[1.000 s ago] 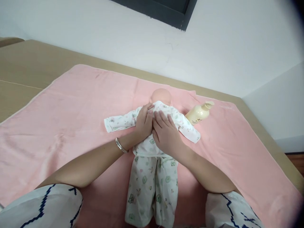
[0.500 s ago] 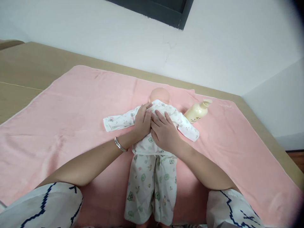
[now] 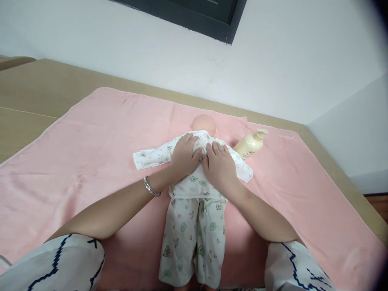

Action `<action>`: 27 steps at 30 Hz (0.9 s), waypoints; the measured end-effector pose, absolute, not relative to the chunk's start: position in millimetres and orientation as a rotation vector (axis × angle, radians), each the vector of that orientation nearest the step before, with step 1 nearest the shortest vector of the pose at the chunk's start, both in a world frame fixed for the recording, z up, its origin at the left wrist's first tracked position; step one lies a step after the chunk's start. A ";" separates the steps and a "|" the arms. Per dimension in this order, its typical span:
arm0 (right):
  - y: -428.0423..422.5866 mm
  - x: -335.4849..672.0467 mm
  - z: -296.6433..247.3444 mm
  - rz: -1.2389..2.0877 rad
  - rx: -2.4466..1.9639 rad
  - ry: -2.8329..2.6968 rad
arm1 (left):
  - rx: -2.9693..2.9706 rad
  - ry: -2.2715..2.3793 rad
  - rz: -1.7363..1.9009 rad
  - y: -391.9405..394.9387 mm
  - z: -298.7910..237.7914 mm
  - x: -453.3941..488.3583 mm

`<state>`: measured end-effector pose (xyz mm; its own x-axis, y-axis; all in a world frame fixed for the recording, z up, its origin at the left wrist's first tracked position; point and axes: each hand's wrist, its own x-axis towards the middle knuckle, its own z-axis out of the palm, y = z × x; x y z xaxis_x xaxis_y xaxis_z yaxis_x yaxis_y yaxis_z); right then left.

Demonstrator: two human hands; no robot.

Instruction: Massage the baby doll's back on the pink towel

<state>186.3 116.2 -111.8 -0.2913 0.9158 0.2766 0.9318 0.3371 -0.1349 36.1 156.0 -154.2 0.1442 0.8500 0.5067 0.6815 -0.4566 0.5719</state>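
A baby doll (image 3: pixel 194 188) in a white printed top and matching trousers lies face down, its head at the far end and its arms spread to the sides. My left hand (image 3: pixel 184 155) rests on the left side of its upper back, fingers stretched out. On the right side of the back lies my right hand (image 3: pixel 220 166), flat with its fingers extended. The cloth is slightly bunched between the two thumbs, which are close together. A cream pump bottle (image 3: pixel 250 144) lies tilted beside the doll's right-hand sleeve.
Under the doll spreads a pink blanket (image 3: pixel 100 161) on a light wooden surface (image 3: pixel 69 83). A white wall (image 3: pixel 169 60) rises behind it, with a dark frame (image 3: pixel 212 24) at the top. Another wall stands at the right.
My right hand has slid right across the doll's back, away from the middle. The left hand has turned slightly, its thumb now pointing inward.
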 end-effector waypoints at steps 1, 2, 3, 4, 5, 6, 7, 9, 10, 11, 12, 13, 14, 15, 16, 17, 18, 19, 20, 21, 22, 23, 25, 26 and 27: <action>111.5 184.8 -110.8 -0.082 -1.628 -2.327 | 2.238 1.506 1.185 158.0 -153.1 35.6; 109.7 184.6 -109.9 -0.064 -1.615 -2.343 | 2.267 1.512 1.167 158.5 -151.9 35.7; 111.3 185.6 -109.4 -0.023 -1.612 -2.348 | 2.293 1.528 1.152 157.2 -150.4 36.5; 115.9 187.8 -109.1 0.034 -1.616 -2.340 | 2.313 1.554 1.138 154.0 -148.8 38.1; 123.1 190.9 -109.2 0.096 -1.624 -2.323 | 2.330 1.586 1.117 149.1 -147.0 40.4; 131.9 194.5 -109.5 0.155 -1.627 -2.302 | 2.346 1.617 1.084 142.9 -145.0 43.2; 141.2 198.1 -110.2 0.201 -1.624 -2.280 | 2.364 1.641 1.045 136.3 -142.9 46.1; 156.3 203.8 -111.6 0.238 -1.603 -2.248 | 2.414 1.665 0.956 124.9 -138.5 50.9; 160.0 205.0 -112.1 0.230 -1.597 -2.242 | 2.437 1.671 0.923 122.0 -136.4 52.1; 160.2 204.8 -112.3 0.208 -1.598 -2.246 | 2.451 1.679 0.904 121.6 -134.5 52.0; 156.9 203.5 -112.1 0.169 -1.606 -2.256 | 2.454 1.687 0.894 123.9 -132.9 50.6; 150.2 201.1 -111.5 0.114 -1.611 -2.273 | 2.447 1.700 0.886 128.6 -131.6 48.0; 140.9 198.1 -110.6 0.052 -1.600 -2.299 | 2.435 1.712 0.869 135.1 -130.8 44.5; 130.1 194.7 -109.5 -0.008 -1.567 -2.330 | 2.427 1.719 0.842 142.4 -130.4 40.7; 119.1 191.4 -108.3 -0.061 -1.512 -2.364 | 2.434 1.715 0.808 149.6 -130.7 37.0; 109.4 188.5 -107.2 -0.090 -1.448 -2.395 | 2.450 1.708 0.774 155.5 -131.4 34.1; 102.1 186.2 -106.3 -0.106 -1.402 -2.408 | 2.467 1.703 0.751 159.6 -132.6 32.3; 98.3 185.0 -105.8 -0.105 -1.377 -2.407 | 2.476 1.709 0.746 161.3 -134.0 32.0; 98.4 184.8 -105.7 -0.092 -1.381 -2.389 | 2.477 1.730 0.758 160.4 -135.5 33.1; 102.3 185.8 -106.0 -0.066 -1.411 -2.358 | 2.470 1.763 0.782 157.2 -136.9 35.2; 109.4 188.0 -106.8 -0.031 -1.454 -2.323 | 2.462 1.799 0.806 152.1 -137.9 38.2; 118.7 190.9 -108.0 0.013 -1.502 -2.283 | 2.459 1.830 0.824 145.8 -138.5 41.5; 138.9 197.6 -110.8 0.095 -1.579 -2.213 | 2.497 1.850 0.830 132.8 -138.2 47.9; 147.2 200.4 -112.2 0.121 -1.600 -2.195 | 2.525 1.847 0.817 127.5 -137.3 50.2; 153.0 202.3 -113.4 0.132 -1.609 -2.191 | 2.550 1.840 0.802 123.7 -136.1 51.6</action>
